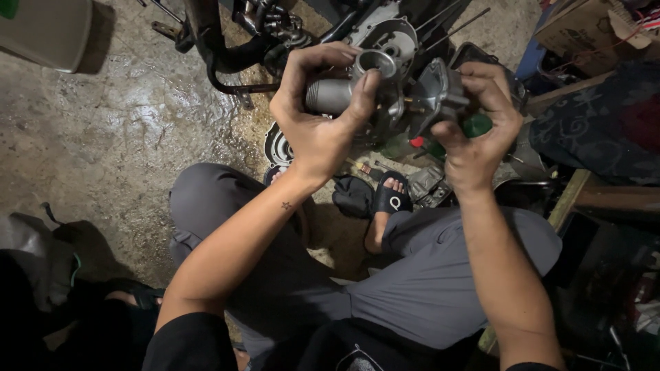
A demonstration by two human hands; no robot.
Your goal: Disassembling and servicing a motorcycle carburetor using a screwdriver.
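Wet, stained concrete floor (117,130) spreads under us, and we sit low over it in grey trousers (426,275) with one foot in a black sandal (389,199) showing between our arms. At far left a pale bin (48,31) stands at the top corner, and a dark bag (34,254) lies lower down. Next comes a rusty frame tube (227,62) of a stripped motorbike, with an engine casing (388,34) behind our hands.

Our left hand (320,117) is raised over our knees, its fingers (313,58) curled tightly round the grey cylindrical end of a carburettor (385,93), thumb pressed against the round open mouth on top. The carburettor is held in the air between both hands, above the sandal and in front of the casing. Our right hand (478,127) closes on its other side, fingers bent over the darker metal body and thumb underneath. A green cap (476,126) and a small red part (416,141) show just below that grip.

Further right lie a cardboard box (584,31), a dark patterned cloth (605,130) and a wooden plank (570,196), well apart from our hands.
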